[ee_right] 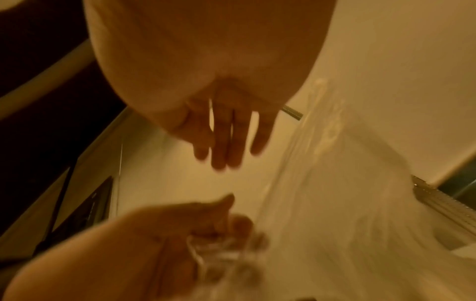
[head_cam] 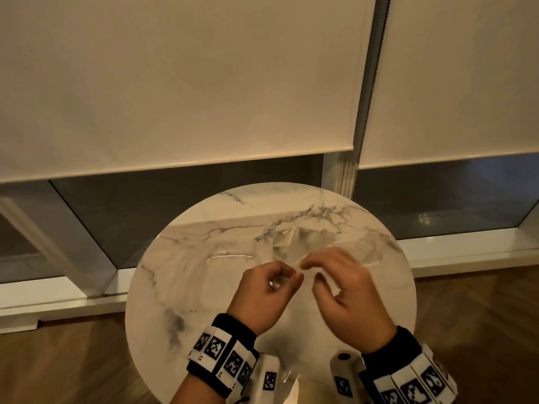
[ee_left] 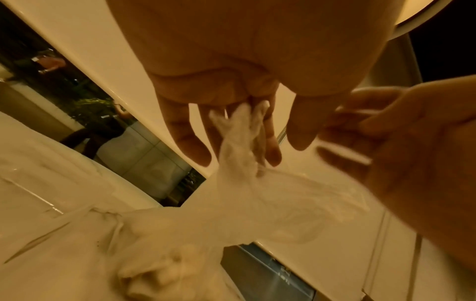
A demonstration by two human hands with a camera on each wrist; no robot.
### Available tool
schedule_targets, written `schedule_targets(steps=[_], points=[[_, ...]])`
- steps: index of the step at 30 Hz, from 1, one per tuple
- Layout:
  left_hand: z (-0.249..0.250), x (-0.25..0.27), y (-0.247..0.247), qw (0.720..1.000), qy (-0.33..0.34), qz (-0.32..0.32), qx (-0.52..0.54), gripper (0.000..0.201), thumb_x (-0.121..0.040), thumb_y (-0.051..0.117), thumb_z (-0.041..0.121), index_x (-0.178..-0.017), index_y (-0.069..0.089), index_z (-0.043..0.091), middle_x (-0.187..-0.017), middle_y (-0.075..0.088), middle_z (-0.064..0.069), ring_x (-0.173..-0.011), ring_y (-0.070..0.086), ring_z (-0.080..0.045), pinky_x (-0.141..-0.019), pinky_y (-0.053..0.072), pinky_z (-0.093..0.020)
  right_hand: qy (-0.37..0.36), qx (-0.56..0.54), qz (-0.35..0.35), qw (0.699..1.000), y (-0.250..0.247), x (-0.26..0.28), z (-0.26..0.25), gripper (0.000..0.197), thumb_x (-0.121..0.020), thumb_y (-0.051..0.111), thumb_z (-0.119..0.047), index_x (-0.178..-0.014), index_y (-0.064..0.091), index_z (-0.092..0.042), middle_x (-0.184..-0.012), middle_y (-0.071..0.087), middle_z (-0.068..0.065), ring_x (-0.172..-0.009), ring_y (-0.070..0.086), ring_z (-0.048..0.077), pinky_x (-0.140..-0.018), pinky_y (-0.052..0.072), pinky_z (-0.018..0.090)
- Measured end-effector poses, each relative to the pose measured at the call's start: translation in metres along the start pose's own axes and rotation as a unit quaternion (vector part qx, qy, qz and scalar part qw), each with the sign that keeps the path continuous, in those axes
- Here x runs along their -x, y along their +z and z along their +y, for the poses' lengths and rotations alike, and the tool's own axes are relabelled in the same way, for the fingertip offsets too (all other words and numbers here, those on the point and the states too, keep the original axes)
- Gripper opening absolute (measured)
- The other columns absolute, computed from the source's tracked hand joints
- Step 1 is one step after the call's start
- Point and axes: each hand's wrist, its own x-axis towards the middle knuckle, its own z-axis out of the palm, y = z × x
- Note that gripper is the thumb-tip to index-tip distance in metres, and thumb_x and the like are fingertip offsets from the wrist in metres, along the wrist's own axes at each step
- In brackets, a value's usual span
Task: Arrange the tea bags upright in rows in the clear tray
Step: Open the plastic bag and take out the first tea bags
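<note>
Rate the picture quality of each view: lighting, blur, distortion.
Head view: dim warm light, the straight blind edges bowed by the wide lens, both hands mildly blurred over the marble table. Left wrist view: orange cast, the left hand fairly sharp, the clear plastic bag smeared. Right wrist view: heaviest motion blur, the right hand soft.

A round, white marble-patterned counter [head_cam: 180, 258] with grey veins fills the lower middle of the head view. At twelve o'clock from it hang two cream roller blinds [head_cam: 180, 83], drawn most of the way down, with a bead chain [head_cam: 354, 158] between them. Dark window glass [head_cam: 140, 217] shows under the blinds, above a white sill [head_cam: 58, 304]. Brown wooden floor [head_cam: 64, 365] lies at eight and four o'clock of the counter.
</note>
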Motion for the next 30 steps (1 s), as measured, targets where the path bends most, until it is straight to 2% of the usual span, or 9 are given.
schedule_targets(steps=[4,8,10,15,18,21,23,27,30], points=[[-0.002,-0.002,-0.003,0.998,0.024,0.056,0.014,0.023,-0.092,0.065,0.008,-0.099,0.074,0.029,-0.092,0.073,0.011,-0.075,0.069,-0.003,-0.07,0.054,-0.02,0.09,0.071,-0.134,0.984,0.021,0.013,0.021,0.037,-0.097,0.05,-0.021,-0.132,0.054,-0.033,-0.123,0.062,-0.015,-0.116,0.054,0.0,-0.097,0.045,0.022],[-0.011,-0.005,-0.007,0.993,0.038,0.11,-0.015,0.038,-0.092,0.061,-0.001,-0.12,0.066,0.024,-0.122,0.06,0.011,-0.076,0.067,-0.003,-0.069,0.055,-0.019,0.226,0.096,-0.206,0.947,0.024,0.021,0.023,0.035,-0.104,0.031,-0.047,-0.138,0.037,-0.047,-0.137,0.054,-0.02,-0.123,0.052,0.002,-0.098,0.045,0.025],[-0.013,-0.006,-0.008,0.99,0.044,0.125,-0.047,0.049,-0.091,0.062,-0.001,-0.134,0.058,0.023,-0.132,0.048,0.015,-0.081,0.064,-0.002,-0.075,0.052,-0.015,0.264,0.141,-0.234,0.925,0.026,0.024,0.026,0.043,-0.104,0.024,-0.05,-0.146,0.031,-0.044,-0.141,0.053,-0.017,-0.127,0.052,0.009,-0.1,0.044,0.028],[-0.008,-0.002,-0.003,0.986,0.056,0.089,-0.125,0.075,-0.087,0.067,0.002,-0.149,0.034,0.027,-0.144,0.025,0.022,-0.082,0.06,0.0,-0.074,0.054,-0.018,0.404,0.179,-0.237,0.865,0.029,0.025,0.041,0.057,-0.101,0.035,-0.046,-0.15,0.032,-0.017,-0.142,0.055,0.006,-0.128,0.052,0.023,-0.103,0.041,0.031],[-0.007,0.001,0.004,0.984,0.045,0.04,-0.166,0.091,-0.085,0.069,0.004,-0.154,0.018,0.033,-0.153,0.014,0.021,-0.078,0.062,-0.002,-0.074,0.055,-0.023,0.413,0.131,-0.238,0.869,0.024,0.016,0.034,0.052,-0.098,0.043,-0.033,-0.147,0.039,-0.014,-0.14,0.055,0.006,-0.13,0.05,0.025,-0.104,0.039,0.029],[-0.005,0.004,0.014,0.973,0.046,-0.007,-0.225,0.101,-0.082,0.068,0.001,-0.154,0.006,0.036,-0.159,0.002,0.021,-0.081,0.064,-0.012,-0.076,0.056,-0.033,0.475,-0.066,-0.174,0.86,0.019,-0.003,0.028,0.025,-0.095,0.044,-0.008,-0.105,0.067,-0.003,-0.097,0.069,0.009,-0.087,0.067,0.026,-0.071,0.052,0.034],[-0.002,0.008,0.02,0.962,0.057,-0.032,-0.266,0.106,-0.081,0.067,-0.001,-0.154,0.0,0.037,-0.159,-0.007,0.024,-0.083,0.064,-0.015,-0.075,0.055,-0.032,0.518,-0.181,-0.125,0.827,0.017,-0.015,0.027,0.025,-0.095,0.045,0.0,-0.099,0.07,0.0,-0.098,0.07,0.018,-0.074,0.066,0.024,-0.06,0.051,0.031],[0.002,0.012,0.025,0.948,0.084,-0.063,-0.299,0.119,-0.076,0.066,-0.007,-0.153,-0.012,0.042,-0.159,-0.009,0.023,-0.094,0.064,-0.018,-0.078,0.056,-0.032,0.531,-0.299,-0.095,0.787,0.027,-0.03,0.053,0.027,-0.093,0.043,0.008,-0.106,0.067,0.01,-0.102,0.069,0.03,-0.085,0.067,0.034,-0.066,0.055,0.03],[0.007,0.014,0.025,0.943,0.103,-0.077,-0.307,0.118,-0.075,0.061,-0.009,-0.154,-0.012,0.041,-0.16,-0.006,0.021,-0.095,0.064,-0.02,-0.075,0.055,-0.031,0.521,-0.319,-0.058,0.79,0.038,-0.041,0.067,0.022,-0.094,0.046,0.01,-0.095,0.068,0.005,-0.09,0.067,0.02,-0.086,0.062,0.029,-0.078,0.05,0.034]])
